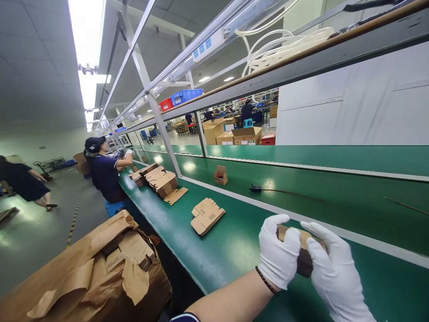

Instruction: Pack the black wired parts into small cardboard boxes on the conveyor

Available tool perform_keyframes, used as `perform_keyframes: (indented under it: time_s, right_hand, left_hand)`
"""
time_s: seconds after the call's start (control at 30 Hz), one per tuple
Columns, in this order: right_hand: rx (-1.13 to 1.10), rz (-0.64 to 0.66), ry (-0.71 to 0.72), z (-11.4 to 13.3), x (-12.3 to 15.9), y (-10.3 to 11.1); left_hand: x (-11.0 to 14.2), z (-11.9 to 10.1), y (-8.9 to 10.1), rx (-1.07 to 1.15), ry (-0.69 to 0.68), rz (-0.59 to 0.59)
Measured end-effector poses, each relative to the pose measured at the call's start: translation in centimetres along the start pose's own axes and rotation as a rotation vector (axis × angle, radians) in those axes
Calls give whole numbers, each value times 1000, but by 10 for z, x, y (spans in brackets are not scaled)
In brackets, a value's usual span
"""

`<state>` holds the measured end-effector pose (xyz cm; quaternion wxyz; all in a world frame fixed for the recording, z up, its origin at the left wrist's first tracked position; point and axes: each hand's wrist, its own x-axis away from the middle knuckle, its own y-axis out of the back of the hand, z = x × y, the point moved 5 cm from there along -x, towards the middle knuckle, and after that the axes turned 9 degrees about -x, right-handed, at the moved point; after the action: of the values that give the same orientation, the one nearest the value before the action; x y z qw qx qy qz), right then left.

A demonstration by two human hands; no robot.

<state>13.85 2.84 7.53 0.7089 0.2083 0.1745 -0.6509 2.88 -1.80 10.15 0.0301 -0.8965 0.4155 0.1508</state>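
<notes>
A small brown cardboard box (304,258) is held between my two white-gloved hands above the green bench at the right. My left hand (279,252) grips its left side, fingers curled over the top. On the box's other side my right hand (331,264) is closed, its thumb and fingers pressed against the cardboard. The gloves cover much of the box. To the left on the bench lies a small stack of flat carton blanks (207,215). Farther off are larger piles of folded carton blanks (161,179). An opened small box (220,175) stands on the far green belt.
A dark plug with a thin cable (256,188) lies on the belt. At lower left, a paper-wrapped bundle (100,286) holds more blanks. A co-worker (105,170) sits farther along the bench; another person (23,183) walks at left. A metal post (164,134) and overhead shelf (335,58) frame the bench.
</notes>
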Motion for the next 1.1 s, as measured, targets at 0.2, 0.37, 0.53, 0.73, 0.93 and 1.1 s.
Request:
perform_keyframes:
  time_s: [0.2,0.37,0.53,0.73,0.93,1.1]
  right_hand:
    - [45,21,170,10,1,1]
    - [-57,31,188,15,5,3]
    - [-473,-114,-222,0,1,1]
    - [-934,448,-624,16,13,-39]
    - [65,615,-285,12,0,-21]
    - [603,875,-123,4,-8,-18]
  left_hand:
    - [2,5,1,-164,-224,22]
    - [8,12,3,-104,-396,108]
    - [0,18,21,-147,-483,-47]
    - [5,37,25,-177,-409,-111]
    - [4,60,18,-553,-415,97]
    - [-8,87,6,-644,-289,389]
